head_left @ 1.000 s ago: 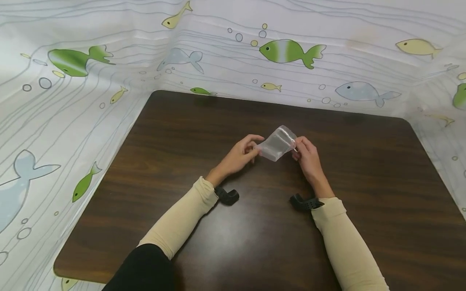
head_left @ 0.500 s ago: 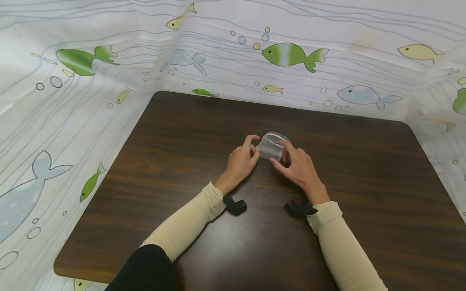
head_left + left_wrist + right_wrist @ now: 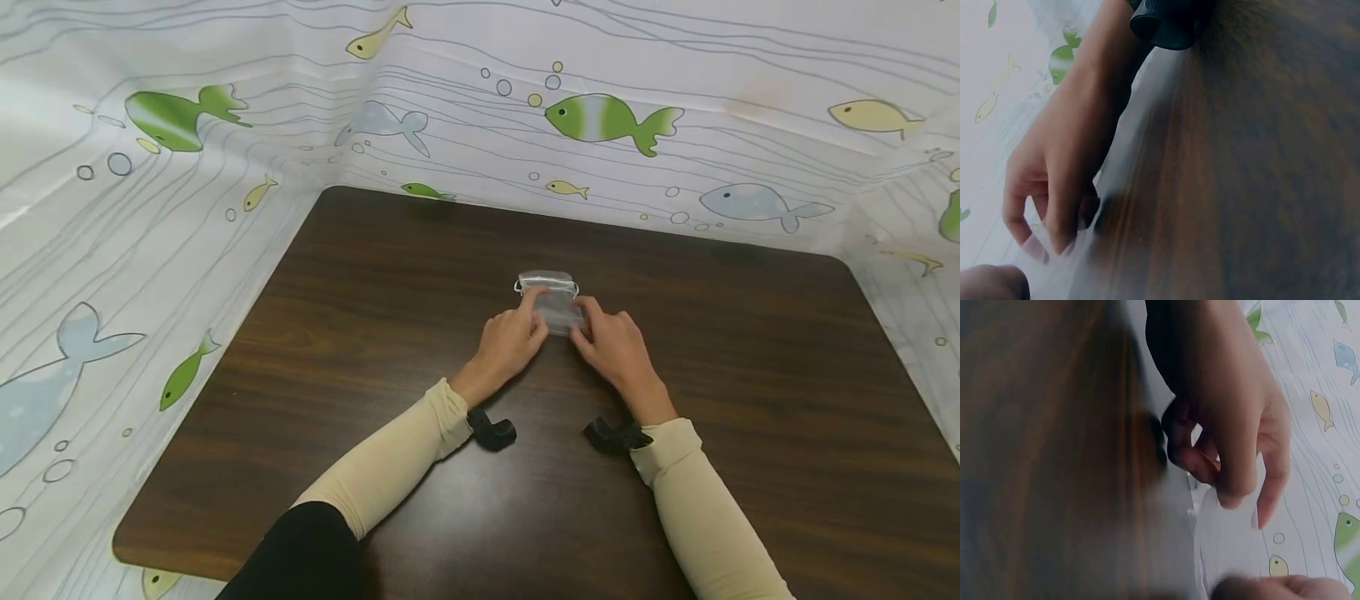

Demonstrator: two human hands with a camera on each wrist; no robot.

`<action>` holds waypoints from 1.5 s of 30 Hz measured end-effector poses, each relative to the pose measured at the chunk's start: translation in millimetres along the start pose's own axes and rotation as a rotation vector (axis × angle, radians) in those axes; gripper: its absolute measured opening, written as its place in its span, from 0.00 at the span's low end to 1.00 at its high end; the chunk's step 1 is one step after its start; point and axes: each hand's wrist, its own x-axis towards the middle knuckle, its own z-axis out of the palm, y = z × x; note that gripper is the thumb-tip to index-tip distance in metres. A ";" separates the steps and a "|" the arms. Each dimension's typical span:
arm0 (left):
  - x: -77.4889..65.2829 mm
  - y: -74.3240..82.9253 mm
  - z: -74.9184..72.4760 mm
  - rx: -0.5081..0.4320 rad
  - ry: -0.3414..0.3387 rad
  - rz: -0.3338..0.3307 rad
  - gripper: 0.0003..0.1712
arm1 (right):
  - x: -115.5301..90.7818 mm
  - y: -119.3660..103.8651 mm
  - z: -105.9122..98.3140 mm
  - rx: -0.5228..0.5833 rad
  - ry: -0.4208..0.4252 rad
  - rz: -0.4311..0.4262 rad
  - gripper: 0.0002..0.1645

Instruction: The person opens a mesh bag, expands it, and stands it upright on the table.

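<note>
A small clear pouch is at the far half of the desk, roughly midway between the far left and far right corners and well in from the far edge; whether all of it rests on the surface cannot be told. A white band crosses its top, with a little loop standing out at each end. The left hand comes in from the left, its index finger reaching over the pouch's upper part and its thumb set well apart, lower down. The right hand sits at the opposite side, index and thumb parted and bent lightly along that edge, the thumb near the bottom corner. Both seem to touch the film without a firm grip, though the hidden fingertips leave that uncertain. The pouch is probably very light, limp and rather slick, apt to crease or slide under a careless touch. The side edges look the surest place for a gentle pinch, and the loops at the top the easiest to catch.
</note>
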 end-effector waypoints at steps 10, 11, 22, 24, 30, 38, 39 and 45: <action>-2.0 1.0 -1.1 0.253 0.073 -0.057 0.26 | 0.1 -10.0 4.9 0.065 0.159 -0.017 0.11; -1.9 1.1 -0.9 0.269 0.075 -0.057 0.26 | 0.2 -11.0 5.1 0.069 0.167 -0.012 0.11; -2.2 -4.9 -0.3 0.319 0.042 0.042 0.22 | -0.2 -19.1 6.2 0.077 0.185 0.096 0.08; -2.9 -5.3 -0.3 0.309 0.044 0.037 0.21 | -0.3 -20.3 6.8 0.073 0.193 0.096 0.07; -4.5 -1.0 0.3 0.318 0.012 -0.001 0.24 | -4.0 -23.6 10.1 0.057 0.210 0.107 0.05; -3.9 -4.3 0.5 0.368 0.033 0.022 0.20 | -8.8 -25.9 11.7 0.048 0.227 0.046 0.05; -4.0 -4.9 0.8 0.375 0.040 0.022 0.19 | -9.4 -26.8 12.2 0.042 0.238 0.044 0.05; 0.6 -6.3 1.7 0.351 0.021 0.063 0.20 | -8.2 -22.5 11.0 0.030 0.249 0.080 0.05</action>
